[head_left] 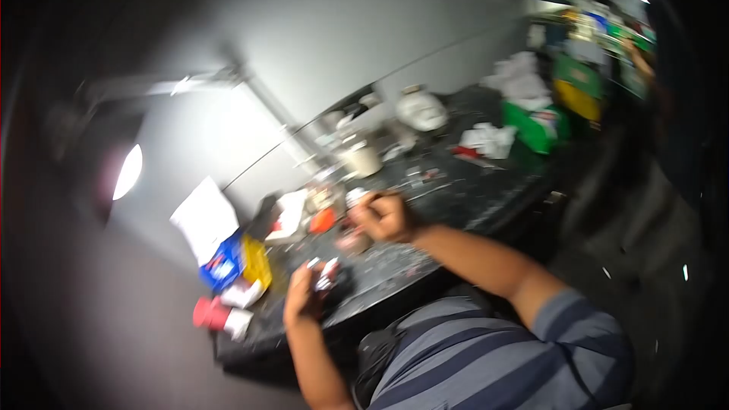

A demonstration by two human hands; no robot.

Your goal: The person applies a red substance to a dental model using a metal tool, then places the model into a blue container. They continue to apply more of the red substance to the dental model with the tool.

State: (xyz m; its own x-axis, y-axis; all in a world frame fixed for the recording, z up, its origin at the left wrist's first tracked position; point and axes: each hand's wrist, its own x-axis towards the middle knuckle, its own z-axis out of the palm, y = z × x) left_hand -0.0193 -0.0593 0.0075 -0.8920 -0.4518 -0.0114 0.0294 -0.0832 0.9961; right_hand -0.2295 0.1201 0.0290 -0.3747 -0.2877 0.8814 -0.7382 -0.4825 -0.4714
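The view is tilted and blurred by motion. My left hand [302, 294] is closed around a dark, shiny object [326, 277] with red and silvery parts, near the front edge of the black table [387, 269]. Farther right, my right hand [386, 216] has its fingers curled together over the table. A small whitish thing [355, 196] shows at its fingertips, too smeared to name. Just below those fingers is a small pinkish container [353, 239]. An orange-red item [323, 220] lies between the hands, farther back.
A blue and yellow packet [239, 262] and red cups [211, 313] are at the left end. Behind stand a cream container [361, 158] and a white round jar [421, 110]. White papers [488, 140] and a green bag [538, 127] lie right. A lamp [127, 172] hangs left.
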